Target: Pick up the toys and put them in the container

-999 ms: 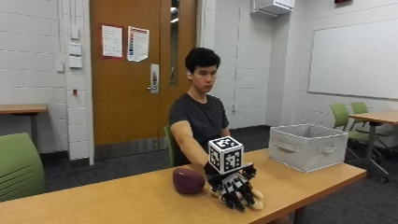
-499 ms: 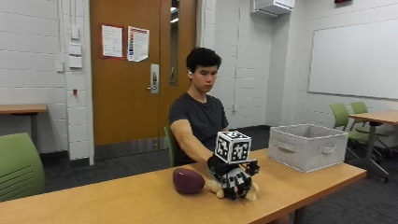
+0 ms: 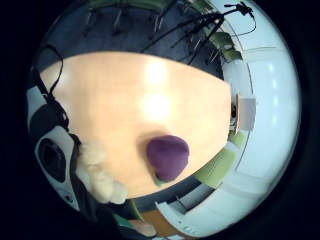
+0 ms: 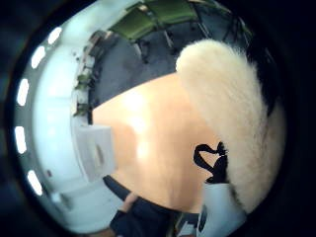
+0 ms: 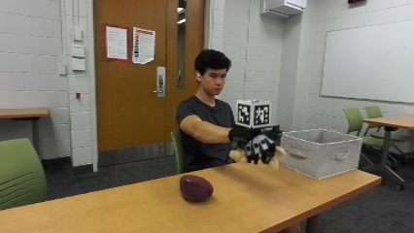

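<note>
Now cream plush toy [image 5: 240, 156] sits within curled fingers [image 5: 260, 150], above table [image 5: 271, 194].

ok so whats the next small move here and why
Probably carry the cream plush toy sideways to above the white fabric bin. The gloved right hand holds it raised off the table, short of the bin. The purple toy lies on the table.

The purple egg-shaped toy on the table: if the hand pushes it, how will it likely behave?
The purple egg-shaped toy looks rounded, so a push would probably roll or wobble it on the smooth table. It lies unsupported, nothing beside it to stop it. Its matte surface suggests a soft, light thing, though the pictures cannot confirm that.
</note>
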Demonstrator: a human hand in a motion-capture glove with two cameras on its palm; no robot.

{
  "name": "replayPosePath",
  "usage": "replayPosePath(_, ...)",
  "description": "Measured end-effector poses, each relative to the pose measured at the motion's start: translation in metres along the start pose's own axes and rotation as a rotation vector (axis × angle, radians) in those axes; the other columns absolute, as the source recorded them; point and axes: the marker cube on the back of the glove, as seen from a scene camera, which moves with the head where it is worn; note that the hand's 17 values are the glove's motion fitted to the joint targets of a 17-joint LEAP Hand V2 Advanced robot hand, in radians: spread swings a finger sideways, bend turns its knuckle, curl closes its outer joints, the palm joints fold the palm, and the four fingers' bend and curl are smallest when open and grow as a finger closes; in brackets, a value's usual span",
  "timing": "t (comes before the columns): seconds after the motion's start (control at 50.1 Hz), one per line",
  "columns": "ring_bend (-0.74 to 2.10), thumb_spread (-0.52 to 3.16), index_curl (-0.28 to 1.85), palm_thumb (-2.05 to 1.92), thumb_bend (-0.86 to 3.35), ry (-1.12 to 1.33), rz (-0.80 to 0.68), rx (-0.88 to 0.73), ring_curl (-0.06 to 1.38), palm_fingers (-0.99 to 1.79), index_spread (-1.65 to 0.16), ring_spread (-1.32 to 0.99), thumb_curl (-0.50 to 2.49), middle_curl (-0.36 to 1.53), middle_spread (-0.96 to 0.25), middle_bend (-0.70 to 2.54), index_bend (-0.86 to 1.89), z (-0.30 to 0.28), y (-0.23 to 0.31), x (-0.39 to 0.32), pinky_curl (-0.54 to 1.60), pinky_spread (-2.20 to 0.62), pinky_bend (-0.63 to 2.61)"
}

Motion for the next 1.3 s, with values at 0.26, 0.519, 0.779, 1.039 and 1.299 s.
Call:
replayPosePath(0.26,1.17,0.57,1.2,0.65,0.28,-0.018,-0.137,0.183,0.5,1.14,-0.55,-0.42,0.88,0.76,-0.42,0.79,0.31,-0.115,0.012,-0.123,0.41,-0.49,0.9)
replayPosePath(0.519,1.17,0.45,1.3,0.61,0.3,-0.005,-0.436,0.248,0.51,1.13,-0.57,-0.42,1.01,0.79,-0.4,0.79,0.32,-0.155,0.058,-0.332,0.42,-0.49,0.92)
replayPosePath(0.779,1.21,0.38,1.38,0.58,0.35,-0.064,-0.61,0.207,0.53,1.12,-0.59,-0.42,1.14,0.83,-0.4,0.79,0.26,-0.144,0.1,-0.462,0.42,-0.49,0.91)
replayPosePath(1.039,1.18,0.37,1.43,0.52,0.36,0.003,-0.784,0.196,0.53,1.04,-0.6,-0.42,1.24,0.85,-0.41,0.75,0.19,-0.117,0.056,-0.41,0.42,-0.49,0.91)
replayPosePath(1.299,1.01,0.95,1.14,-0.08,-0.07,0.043,-0.605,0.148,0.45,0.13,-0.54,-0.29,0.84,0.71,-0.31,0.42,0.01,-0.114,0.094,-0.444,0.45,-0.24,1.06)
